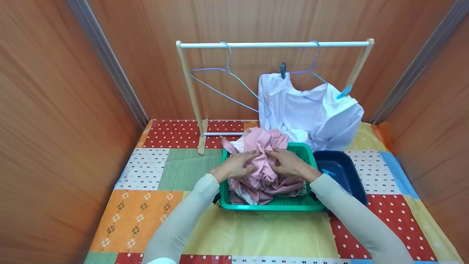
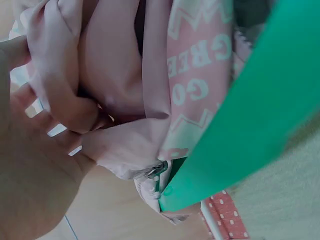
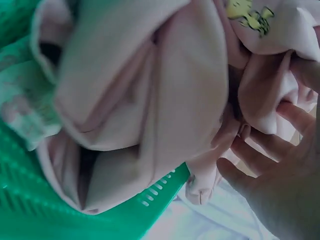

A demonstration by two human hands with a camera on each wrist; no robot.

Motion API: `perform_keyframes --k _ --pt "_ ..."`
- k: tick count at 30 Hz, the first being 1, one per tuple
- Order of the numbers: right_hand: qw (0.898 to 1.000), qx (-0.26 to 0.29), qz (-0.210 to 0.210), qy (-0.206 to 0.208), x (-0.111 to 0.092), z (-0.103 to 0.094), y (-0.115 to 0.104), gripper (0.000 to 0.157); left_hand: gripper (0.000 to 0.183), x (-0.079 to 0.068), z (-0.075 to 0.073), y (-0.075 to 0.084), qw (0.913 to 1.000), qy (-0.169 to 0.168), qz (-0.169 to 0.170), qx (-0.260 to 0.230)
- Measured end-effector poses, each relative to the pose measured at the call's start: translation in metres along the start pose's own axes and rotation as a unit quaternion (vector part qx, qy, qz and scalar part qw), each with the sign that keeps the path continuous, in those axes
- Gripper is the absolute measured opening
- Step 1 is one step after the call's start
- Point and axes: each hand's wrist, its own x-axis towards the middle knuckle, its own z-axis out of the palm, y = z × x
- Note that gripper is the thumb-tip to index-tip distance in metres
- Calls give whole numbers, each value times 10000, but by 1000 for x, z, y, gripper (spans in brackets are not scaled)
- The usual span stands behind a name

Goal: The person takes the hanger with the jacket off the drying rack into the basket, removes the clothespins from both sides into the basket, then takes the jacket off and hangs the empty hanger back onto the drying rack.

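A crumpled pink garment [image 1: 261, 141] lies bunched on top of a heap of clothes in a green basket [image 1: 271, 208]. My left hand [image 1: 235, 166] grips it from the left side, its fingers at the folds. From the right, my right hand [image 1: 292, 163] holds the same garment, with fingertips and thumb in the cloth. A small yellow print shows on the pink cloth [image 3: 150, 90] in the right wrist view. Below it, other pink and white clothes [image 1: 249, 196] fill the basket; white lettering is on one piece [image 2: 195, 80] in the left wrist view.
Behind the basket stands a small drying rack [image 1: 271, 45]. On it hang a bare wire hanger [image 1: 227, 96] and a white shirt [image 1: 307, 110] clipped with a dark peg [image 1: 283, 69] and a blue peg [image 1: 344, 91]. A navy tray [image 1: 342, 172] with light blue pegs sits at the right.
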Motion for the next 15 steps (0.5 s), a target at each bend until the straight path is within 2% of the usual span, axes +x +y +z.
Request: perform_keyframes --k 4,6,11,15 --pt "9989 -271 29 -389 -7 4 -6 57 57 -5 5 5 9979 -418 -88 485" --pt "9978 -386 -40 -542 -9 6 -9 54 57 -8 8 7 9956 -682 -241 601" --pt "9919 -794 -205 -975 -10 14 -16 43 57 -10 16 12 9851 -1365 -517 906" --pt "9849 -1212 -162 -1228 -10 21 -22 37 56 -8 24 18 9763 -1685 -483 1270"
